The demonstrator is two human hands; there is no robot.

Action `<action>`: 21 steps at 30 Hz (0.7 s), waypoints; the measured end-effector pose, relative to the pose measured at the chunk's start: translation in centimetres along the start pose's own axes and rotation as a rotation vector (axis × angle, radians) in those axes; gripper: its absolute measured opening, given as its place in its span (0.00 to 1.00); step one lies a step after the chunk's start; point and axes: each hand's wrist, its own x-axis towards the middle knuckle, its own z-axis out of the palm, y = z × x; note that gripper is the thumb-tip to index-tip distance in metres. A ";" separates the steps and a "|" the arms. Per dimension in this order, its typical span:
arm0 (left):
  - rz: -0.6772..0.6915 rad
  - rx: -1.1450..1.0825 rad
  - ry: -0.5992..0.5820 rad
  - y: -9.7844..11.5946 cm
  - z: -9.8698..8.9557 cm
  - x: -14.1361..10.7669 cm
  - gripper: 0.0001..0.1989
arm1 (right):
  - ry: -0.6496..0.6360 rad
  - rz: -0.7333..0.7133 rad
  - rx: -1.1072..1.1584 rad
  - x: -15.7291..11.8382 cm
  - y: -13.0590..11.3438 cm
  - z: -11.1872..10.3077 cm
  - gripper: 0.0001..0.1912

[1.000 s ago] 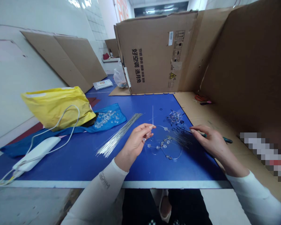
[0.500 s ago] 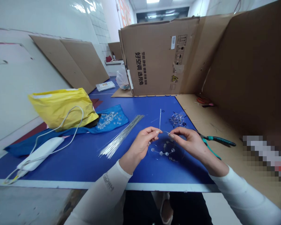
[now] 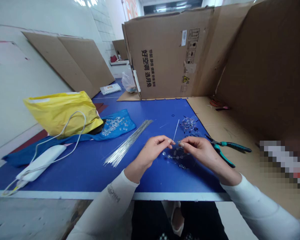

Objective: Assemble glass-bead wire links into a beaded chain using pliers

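Observation:
Above the blue table, my left hand [image 3: 155, 151] is closed in a pinch on a thin pale wire [image 3: 176, 131], which points up and away from the fingertips. My right hand [image 3: 203, 151] faces it, thumb and finger pinched on the end of a strand of clear round beads [image 3: 169, 157]. The strand hangs in loops below and between both hands; part of it is hidden behind the right fingers. Only a small gap separates the two sets of fingertips. Left of my left hand lies a bundle of straight silvery wires [image 3: 130, 143].
Pliers with green and black handles [image 3: 233, 145] lie beyond my right hand, near a tangle of beaded wire [image 3: 188, 124]. Loose clear beads [image 3: 113, 126] sit on a blue cloth beside a yellow bag [image 3: 62, 111]. A white power strip [image 3: 42, 163] lies left. Cardboard [image 3: 170, 60] stands behind.
The pale wire has tilted from upright to leaning right. The bead strand's loops have shifted and bunched closer under my right hand. The camera view has moved slightly.

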 end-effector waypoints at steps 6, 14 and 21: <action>0.021 0.139 0.006 0.2 0.0 -0.1 0.08 | -0.044 -0.014 -0.008 -0.1 -0.1 0.1 0.13; 0.019 0.094 -0.032 -0.2 0.1 -0.1 0.07 | -0.068 -0.022 -0.019 -0.4 0.1 -0.1 0.15; 0.012 0.040 -0.055 -0.3 0.2 -0.2 0.07 | -0.068 -0.014 -0.034 -0.5 0.0 0.0 0.15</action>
